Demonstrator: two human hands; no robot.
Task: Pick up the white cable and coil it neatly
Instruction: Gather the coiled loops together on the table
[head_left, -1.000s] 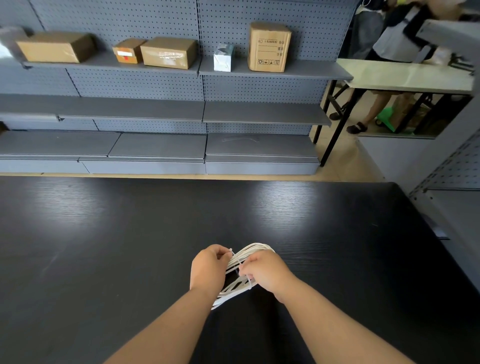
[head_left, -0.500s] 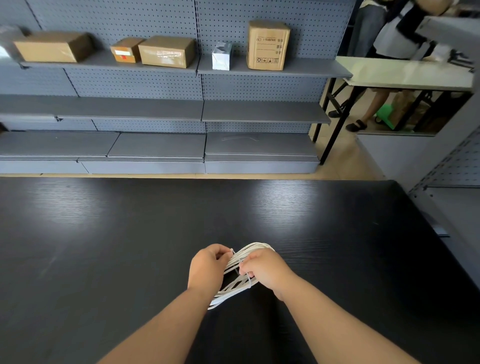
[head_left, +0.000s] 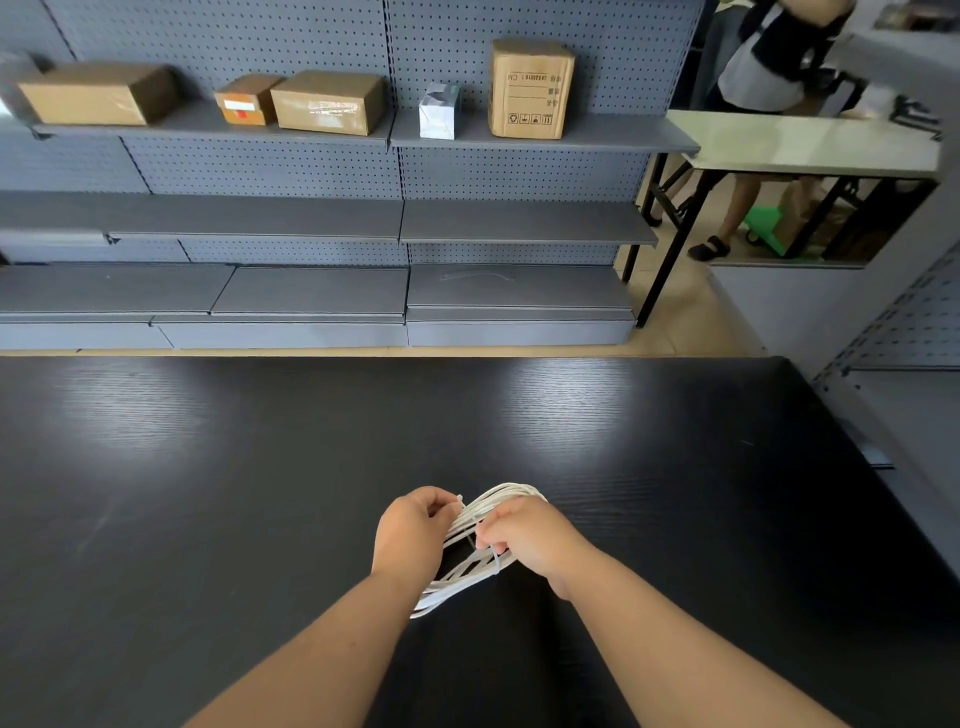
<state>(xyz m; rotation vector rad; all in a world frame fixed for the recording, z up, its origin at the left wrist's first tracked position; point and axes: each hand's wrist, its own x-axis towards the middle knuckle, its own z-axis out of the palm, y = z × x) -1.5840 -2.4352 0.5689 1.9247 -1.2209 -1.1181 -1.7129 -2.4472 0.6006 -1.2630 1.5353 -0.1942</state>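
The white cable (head_left: 470, 569) is gathered into a long oval bundle of several loops, held just above the black table (head_left: 208, 493) near its front middle. My left hand (head_left: 410, 535) grips the bundle's left side, with a short cable end sticking up by its fingertips. My right hand (head_left: 530, 538) is closed around the right side, where a turn of cable crosses the loops. The far loop end curves out above my right hand, and the near end pokes out beneath my left wrist.
Grey pegboard shelves (head_left: 363, 218) stand beyond the table, with cardboard boxes (head_left: 327, 101) on the top shelf. A pale folding table (head_left: 810, 143) with a person (head_left: 769, 57) behind it is at the back right. Another grey shelf unit (head_left: 914, 364) flanks the table's right edge.
Both hands and the coiled bundle stay in nearly the same place. My fingers have shifted slightly on the loops.
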